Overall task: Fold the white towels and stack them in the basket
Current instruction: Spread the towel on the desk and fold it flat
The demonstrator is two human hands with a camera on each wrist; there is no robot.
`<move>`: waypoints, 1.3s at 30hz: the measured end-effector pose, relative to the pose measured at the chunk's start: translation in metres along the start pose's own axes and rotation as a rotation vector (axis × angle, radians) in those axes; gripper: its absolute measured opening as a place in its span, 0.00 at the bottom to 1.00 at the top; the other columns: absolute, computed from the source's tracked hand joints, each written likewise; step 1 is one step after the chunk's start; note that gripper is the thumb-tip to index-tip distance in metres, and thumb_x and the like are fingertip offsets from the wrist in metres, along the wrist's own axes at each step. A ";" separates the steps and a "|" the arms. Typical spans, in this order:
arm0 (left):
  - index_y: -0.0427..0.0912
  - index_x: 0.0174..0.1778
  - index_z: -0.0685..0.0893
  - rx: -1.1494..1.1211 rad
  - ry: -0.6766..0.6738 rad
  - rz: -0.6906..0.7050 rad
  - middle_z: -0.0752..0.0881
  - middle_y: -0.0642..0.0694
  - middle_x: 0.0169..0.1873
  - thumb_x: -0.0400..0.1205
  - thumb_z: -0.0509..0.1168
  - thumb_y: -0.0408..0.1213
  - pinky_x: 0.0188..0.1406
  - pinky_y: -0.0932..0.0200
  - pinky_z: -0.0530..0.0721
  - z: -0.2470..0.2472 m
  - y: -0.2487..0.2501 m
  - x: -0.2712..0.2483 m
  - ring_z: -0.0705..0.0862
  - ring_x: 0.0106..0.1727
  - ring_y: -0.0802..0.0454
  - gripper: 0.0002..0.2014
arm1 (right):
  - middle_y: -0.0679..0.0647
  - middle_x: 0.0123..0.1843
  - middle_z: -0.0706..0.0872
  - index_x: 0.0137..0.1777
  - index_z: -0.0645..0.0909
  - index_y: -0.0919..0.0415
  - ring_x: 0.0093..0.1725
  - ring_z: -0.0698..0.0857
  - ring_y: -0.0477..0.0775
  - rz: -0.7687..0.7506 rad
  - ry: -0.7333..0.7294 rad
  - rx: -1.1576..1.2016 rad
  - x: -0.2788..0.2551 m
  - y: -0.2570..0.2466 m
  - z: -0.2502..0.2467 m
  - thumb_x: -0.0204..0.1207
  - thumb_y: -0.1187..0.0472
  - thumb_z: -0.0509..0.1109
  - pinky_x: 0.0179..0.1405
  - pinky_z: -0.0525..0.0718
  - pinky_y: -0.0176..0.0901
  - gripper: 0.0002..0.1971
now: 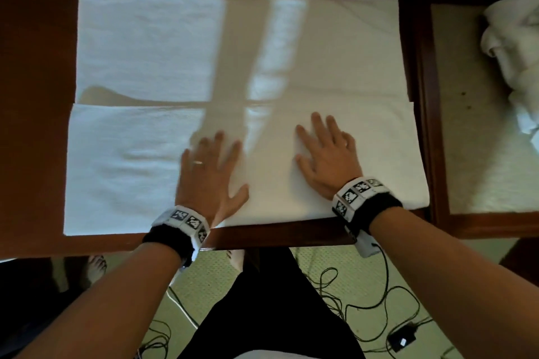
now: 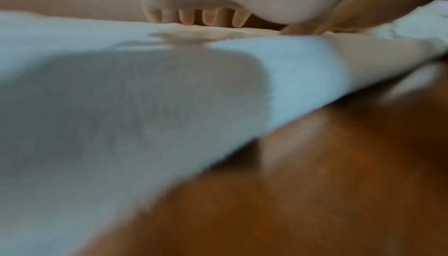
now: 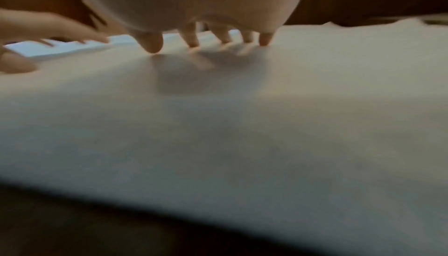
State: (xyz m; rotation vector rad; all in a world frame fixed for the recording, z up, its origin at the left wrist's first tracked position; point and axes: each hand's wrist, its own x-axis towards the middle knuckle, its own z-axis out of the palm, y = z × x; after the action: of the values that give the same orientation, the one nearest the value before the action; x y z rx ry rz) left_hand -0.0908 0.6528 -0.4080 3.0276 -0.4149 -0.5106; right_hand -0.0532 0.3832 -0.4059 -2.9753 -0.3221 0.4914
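A large white towel [image 1: 151,46] lies spread across the dark wooden table [image 1: 35,96]. Its near part is folded over, and the fold's edge runs left to right across the middle. My left hand [image 1: 208,172] lies flat, fingers spread, on the folded near layer just left of centre. My right hand [image 1: 326,154] lies flat on the same layer to the right. In the left wrist view my straight fingertips [image 2: 189,17] touch the towel [image 2: 121,97]. In the right wrist view my fingertips [image 3: 152,44] press the cloth [image 3: 242,126]. No basket is in view.
A crumpled heap of white towels [image 1: 516,46] sits at the far right on a second, pale-topped table [image 1: 478,154]. Below the table's near edge are black cables [image 1: 364,294], a black adapter [image 1: 402,341] on the green floor, and my dark-clad legs.
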 end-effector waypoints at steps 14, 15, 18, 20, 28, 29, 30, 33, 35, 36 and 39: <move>0.51 0.89 0.43 0.030 -0.248 -0.398 0.39 0.51 0.89 0.82 0.41 0.73 0.81 0.28 0.58 -0.036 -0.151 -0.020 0.51 0.88 0.41 0.44 | 0.55 0.89 0.40 0.87 0.48 0.44 0.87 0.44 0.66 0.056 -0.296 0.021 0.015 -0.019 -0.032 0.81 0.41 0.60 0.83 0.59 0.61 0.37; 0.49 0.88 0.51 0.071 -0.251 -0.403 0.46 0.48 0.89 0.82 0.45 0.72 0.80 0.29 0.61 -0.044 -0.151 -0.015 0.58 0.87 0.40 0.43 | 0.54 0.89 0.41 0.87 0.50 0.45 0.87 0.46 0.65 0.071 -0.338 0.036 0.018 -0.021 -0.039 0.82 0.43 0.61 0.83 0.60 0.60 0.36; 0.45 0.79 0.73 0.060 -0.203 -0.430 0.72 0.42 0.79 0.83 0.53 0.65 0.73 0.37 0.72 -0.075 -0.137 0.014 0.76 0.74 0.38 0.35 | 0.55 0.89 0.52 0.85 0.61 0.48 0.85 0.57 0.63 0.091 -0.411 0.079 0.031 -0.028 -0.069 0.84 0.46 0.60 0.80 0.65 0.58 0.30; 0.44 0.77 0.75 -0.025 -0.184 -0.415 0.79 0.41 0.73 0.85 0.54 0.62 0.68 0.41 0.76 -0.097 -0.123 0.034 0.80 0.70 0.39 0.31 | 0.54 0.86 0.62 0.83 0.66 0.52 0.82 0.64 0.61 0.109 -0.422 0.094 0.043 -0.024 -0.086 0.86 0.46 0.60 0.79 0.65 0.52 0.27; 0.50 0.75 0.77 -0.224 -0.103 -0.352 0.81 0.49 0.72 0.86 0.61 0.56 0.70 0.43 0.78 -0.149 -0.128 0.137 0.78 0.73 0.44 0.24 | 0.55 0.71 0.84 0.70 0.82 0.55 0.69 0.81 0.59 0.227 -0.166 0.194 0.135 0.038 -0.124 0.83 0.57 0.64 0.71 0.77 0.47 0.18; 0.49 0.77 0.76 -0.205 -0.095 -0.346 0.79 0.48 0.75 0.86 0.61 0.55 0.72 0.42 0.77 -0.151 -0.132 0.151 0.76 0.75 0.44 0.25 | 0.55 0.72 0.83 0.71 0.81 0.55 0.70 0.80 0.59 0.221 -0.139 0.191 0.149 0.048 -0.128 0.83 0.58 0.63 0.71 0.75 0.47 0.18; 0.48 0.79 0.75 -0.190 -0.087 -0.342 0.76 0.47 0.77 0.86 0.61 0.54 0.73 0.41 0.76 -0.153 -0.135 0.164 0.75 0.77 0.43 0.26 | 0.56 0.74 0.81 0.73 0.80 0.55 0.71 0.78 0.60 0.209 -0.113 0.177 0.164 0.057 -0.131 0.83 0.59 0.63 0.71 0.74 0.47 0.19; 0.48 0.81 0.72 -0.140 -0.056 -0.337 0.72 0.45 0.81 0.86 0.62 0.53 0.74 0.39 0.74 -0.149 -0.150 0.201 0.72 0.79 0.40 0.27 | 0.58 0.78 0.74 0.78 0.74 0.56 0.75 0.74 0.63 0.196 -0.038 0.121 0.207 0.080 -0.135 0.83 0.61 0.62 0.74 0.72 0.52 0.22; 0.47 0.82 0.71 -0.095 -0.039 -0.319 0.72 0.44 0.81 0.86 0.63 0.50 0.74 0.36 0.74 -0.147 -0.156 0.220 0.72 0.79 0.38 0.27 | 0.59 0.81 0.69 0.79 0.72 0.56 0.76 0.71 0.66 0.191 -0.017 0.052 0.230 0.091 -0.134 0.82 0.62 0.63 0.74 0.73 0.58 0.24; 0.46 0.82 0.70 -0.070 -0.027 -0.305 0.72 0.43 0.81 0.86 0.64 0.47 0.73 0.35 0.74 -0.146 -0.158 0.227 0.71 0.78 0.36 0.27 | 0.60 0.81 0.68 0.79 0.71 0.55 0.76 0.71 0.67 0.181 -0.017 0.015 0.238 0.095 -0.134 0.81 0.63 0.64 0.72 0.73 0.61 0.25; 0.45 0.82 0.70 0.007 -0.011 -0.251 0.73 0.38 0.79 0.84 0.67 0.41 0.66 0.31 0.77 -0.141 -0.163 0.245 0.70 0.78 0.32 0.29 | 0.62 0.79 0.70 0.81 0.67 0.56 0.74 0.72 0.69 0.143 -0.025 -0.055 0.256 0.108 -0.130 0.77 0.68 0.68 0.69 0.75 0.63 0.32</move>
State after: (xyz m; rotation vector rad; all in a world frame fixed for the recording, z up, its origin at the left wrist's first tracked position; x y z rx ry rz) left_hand 0.2199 0.7438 -0.3668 3.1012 -0.0351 -0.5391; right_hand 0.2473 0.3264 -0.3775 -3.0619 -0.1266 0.5433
